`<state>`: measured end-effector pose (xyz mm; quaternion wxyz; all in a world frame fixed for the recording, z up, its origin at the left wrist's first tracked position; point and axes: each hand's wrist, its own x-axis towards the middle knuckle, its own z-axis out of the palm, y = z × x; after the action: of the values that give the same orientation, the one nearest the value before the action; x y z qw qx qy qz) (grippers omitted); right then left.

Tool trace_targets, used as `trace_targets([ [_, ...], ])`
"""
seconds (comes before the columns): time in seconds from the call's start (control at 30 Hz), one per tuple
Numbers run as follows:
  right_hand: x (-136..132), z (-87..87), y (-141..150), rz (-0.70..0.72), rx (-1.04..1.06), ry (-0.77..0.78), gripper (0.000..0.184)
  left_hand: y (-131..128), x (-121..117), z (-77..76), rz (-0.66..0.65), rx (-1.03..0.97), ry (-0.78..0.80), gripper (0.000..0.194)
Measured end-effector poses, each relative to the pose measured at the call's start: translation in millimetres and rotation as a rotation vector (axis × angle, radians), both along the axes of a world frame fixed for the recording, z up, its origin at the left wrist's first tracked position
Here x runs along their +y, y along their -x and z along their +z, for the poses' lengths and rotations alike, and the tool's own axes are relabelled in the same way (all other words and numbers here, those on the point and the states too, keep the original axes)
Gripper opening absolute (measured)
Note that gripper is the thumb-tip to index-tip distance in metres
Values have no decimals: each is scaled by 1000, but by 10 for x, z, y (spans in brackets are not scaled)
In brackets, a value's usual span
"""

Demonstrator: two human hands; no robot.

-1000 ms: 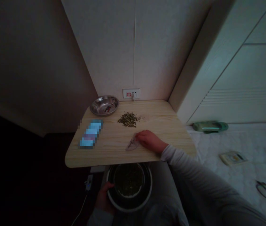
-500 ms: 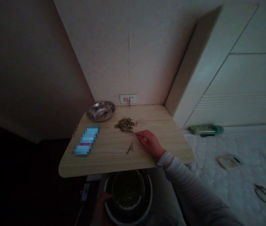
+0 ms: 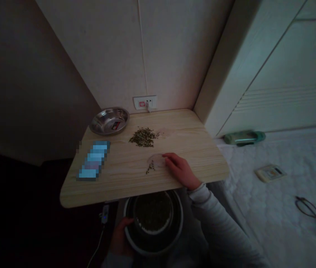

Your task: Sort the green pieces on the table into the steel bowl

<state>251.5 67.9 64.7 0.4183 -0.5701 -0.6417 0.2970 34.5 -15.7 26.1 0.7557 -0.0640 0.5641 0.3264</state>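
Note:
My right hand (image 3: pixel 180 168) pinches the edge of a thin, clear round piece, perhaps a plastic lid (image 3: pixel 158 159), just over the tabletop. It lies beside and partly over a small scatter of dark green bits (image 3: pixel 150 169). Farther back on the table rests a larger heap of the same small bits (image 3: pixel 143 137). Below the table's front edge, my left hand (image 3: pixel 122 234) grips the left rim of a large round bowl (image 3: pixel 180 223) at my lap. Inside it sits a smaller round container (image 3: pixel 153 212) with dark green contents, dim in the shadow.
On the wooden table (image 3: pixel 113 190) stand a steel bowl (image 3: pixel 109 121) at back left and a phone (image 3: pixel 94 160), its screen blurred. A plugged wall socket (image 3: pixel 145 102) is behind. Right, on a white quilted bed, lie a green bottle (image 3: pixel 244 138), a pale box (image 3: pixel 270 173) and glasses (image 3: pixel 308 207).
My right hand has drawn the clear round piece back from the heap's front edge to the small scatter nearer me. My left hand keeps its grip on the bowl. The view has shifted.

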Motion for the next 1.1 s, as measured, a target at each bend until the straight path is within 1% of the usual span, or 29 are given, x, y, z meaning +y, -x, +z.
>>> trace_targets([
  [0.3, -17, 1, -5, 4, -90, 1, 24, -4, 15, -18, 11, -16, 43, 18],
  [0.4, -9, -2, -2, 5, -92, -9, 23, 11, 37, -20, 46, -41, 11, 19],
  [0.5, -8, -2, 1, 6, -90, -11, 23, 42, 64, -27, 87, -72, 14, 22],
  [0.6, -18, 4, -1, 20, -102, -6, 23, 59, 82, -29, 99, -46, 30, 24],
  [0.73, -34, 15, -11, 37, -109, -2, 21, 35, 86, 6, 107, 24, -14, 21],
  [0.93, -33, 14, -13, 19, -103, 4, 23, -7, 93, 62, 78, 67, 63, 19],
  [1.1, -38, 22, -10, 42, -131, 1, 21, 11, 73, 46, 101, 69, -15, 19],
])
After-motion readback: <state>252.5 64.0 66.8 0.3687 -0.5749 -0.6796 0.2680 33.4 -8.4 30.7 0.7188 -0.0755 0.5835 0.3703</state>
